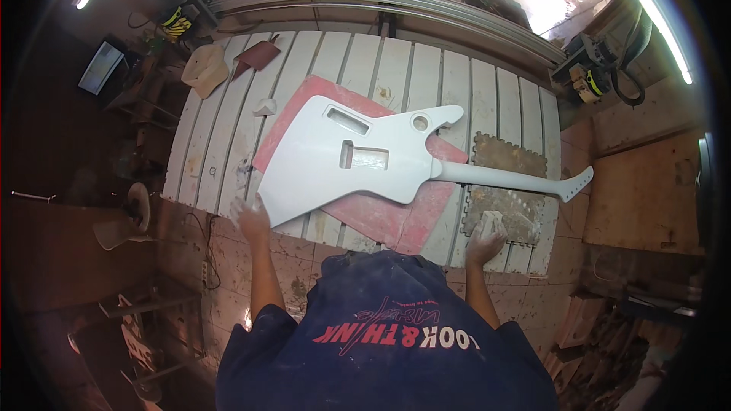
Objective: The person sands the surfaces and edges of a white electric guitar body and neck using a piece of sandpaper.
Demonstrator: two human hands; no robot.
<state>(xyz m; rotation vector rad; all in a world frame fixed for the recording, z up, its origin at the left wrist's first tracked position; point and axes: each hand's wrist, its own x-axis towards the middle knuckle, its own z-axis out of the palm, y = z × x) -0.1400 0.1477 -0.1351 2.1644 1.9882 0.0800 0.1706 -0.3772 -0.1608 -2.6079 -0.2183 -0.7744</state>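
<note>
A white, angular electric guitar [304, 160] lies across the table, with its body on the left and its neck [495, 176] pointing right. Several openings are cut into the body. Beside the body's near-left corner is my left hand [252, 219], dusted white, with its fingers apart at the edge and nothing seen in them. My right hand [487, 247] is near the table's front, below the neck. Its fingers close on a small whitish piece [492, 223], too dusty to name exactly, over a grey-brown foam mat [525, 218].
Under the guitar lies a dusty pink sheet [415, 240] on the slatted white table [449, 76]. A second foam mat [506, 154] is beyond the neck. At the far left are a beige cap [205, 68], a dark red sheet [257, 56] and a small white piece [265, 107]. A metal rail [388, 0] runs behind.
</note>
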